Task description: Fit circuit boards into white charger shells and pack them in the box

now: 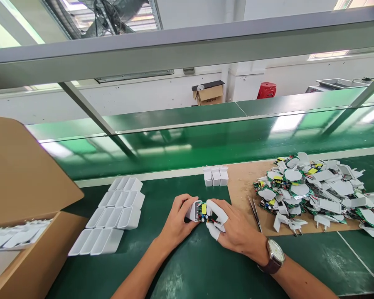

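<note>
My left hand (177,219) is closed around a white charger shell (193,211) low over the green mat. My right hand (233,228), with white finger cots on several fingertips and a wristwatch (274,255), pinches a green circuit board (202,210) whose end sits in the shell's open mouth. Both hands meet at the middle of the bench.
Rows of empty white shells (112,216) lie to the left beside an open cardboard box (21,216). Three upright white pieces (215,176) stand behind my hands. Tweezers (254,211) and a heap of boards with plug caps (314,191) lie on brown card at right. A green conveyor (205,141) runs behind.
</note>
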A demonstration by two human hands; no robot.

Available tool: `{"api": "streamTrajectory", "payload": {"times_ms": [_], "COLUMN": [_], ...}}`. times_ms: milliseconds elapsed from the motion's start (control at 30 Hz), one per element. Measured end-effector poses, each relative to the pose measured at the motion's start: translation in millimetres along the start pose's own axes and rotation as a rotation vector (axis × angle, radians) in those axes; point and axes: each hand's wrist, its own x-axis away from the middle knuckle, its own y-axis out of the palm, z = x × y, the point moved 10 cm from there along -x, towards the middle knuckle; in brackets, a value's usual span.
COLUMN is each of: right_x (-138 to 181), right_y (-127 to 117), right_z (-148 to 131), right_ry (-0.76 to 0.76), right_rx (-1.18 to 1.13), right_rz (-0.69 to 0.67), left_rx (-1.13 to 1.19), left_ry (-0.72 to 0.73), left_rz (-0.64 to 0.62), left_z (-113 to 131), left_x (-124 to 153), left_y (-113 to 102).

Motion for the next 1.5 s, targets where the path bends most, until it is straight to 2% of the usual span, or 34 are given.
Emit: {"api": "streamTrajectory", "payload": {"times_ms": [533, 1033, 1500], "right_x": [3, 3, 4], "right_y": [12, 15, 14], "right_z": [2, 4, 8], "right_ry": [0.011, 0.03, 0.048], "right_rx": [0.12, 0.077, 0.073], "right_rz": [-0.081, -0.137, -0.108], "left_rx": [-0.066, -0.069, -0.051], "left_ry": [0.042, 0.026, 0.01], "left_rz": [-0.033, -0.033, -0.041], "left_z": [6, 7, 7], "left_x": [0, 1, 0], "left_y": [7, 10, 11]}}
